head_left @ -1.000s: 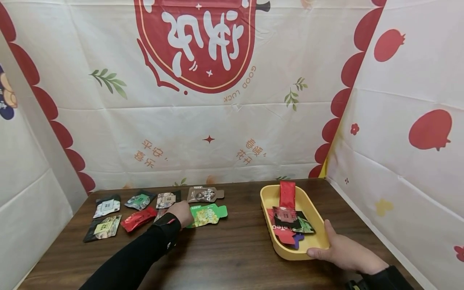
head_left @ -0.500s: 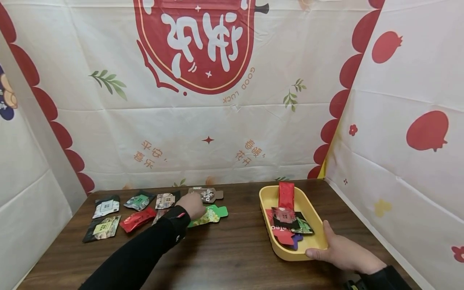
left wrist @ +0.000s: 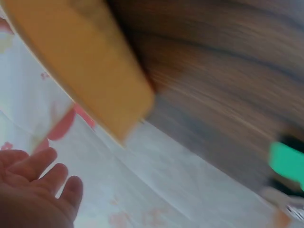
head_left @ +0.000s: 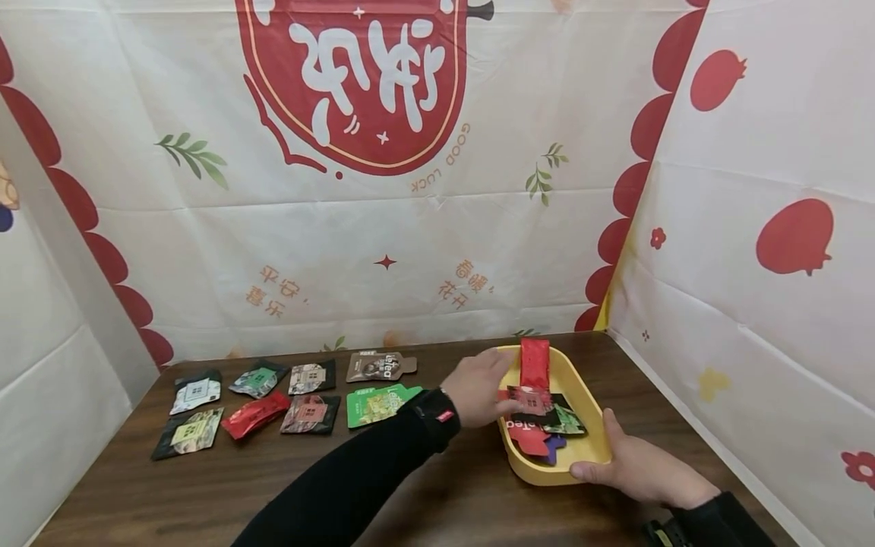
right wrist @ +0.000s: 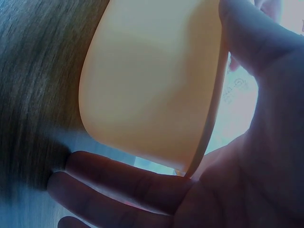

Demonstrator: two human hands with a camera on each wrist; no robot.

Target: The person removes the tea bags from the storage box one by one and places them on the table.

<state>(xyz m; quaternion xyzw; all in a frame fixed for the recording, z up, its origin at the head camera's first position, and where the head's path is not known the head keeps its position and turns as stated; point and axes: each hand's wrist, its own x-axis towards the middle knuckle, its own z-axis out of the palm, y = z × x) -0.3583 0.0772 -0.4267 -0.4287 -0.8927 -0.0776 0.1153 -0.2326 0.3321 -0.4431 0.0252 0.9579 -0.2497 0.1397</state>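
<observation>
A yellow tray (head_left: 589,456) sits at the right of the wooden table and holds several snack packets, among them a long red one (head_left: 534,363) and a dark one with a red label (head_left: 529,400). My right hand (head_left: 618,463) grips the tray's near right corner, thumb on the rim and fingers underneath, as the right wrist view shows (right wrist: 228,156) against the tray wall (right wrist: 152,85). My left hand (head_left: 502,391) reaches over the tray's left rim with relaxed fingers close to the dark packet. In the blurred left wrist view that hand (left wrist: 33,190) holds nothing beside the tray (left wrist: 80,61).
Several packets lie in two rows on the left half of the table: a green pouch (head_left: 378,403), a brown pouch (head_left: 379,366), a red packet (head_left: 256,414) and a dark one (head_left: 311,414) among them. Printed cloth walls close in the back and right sides.
My left hand has left the packets on the table and swung right to the tray. A dark packet it covered now lies in view. The right hand keeps its hold on the tray.
</observation>
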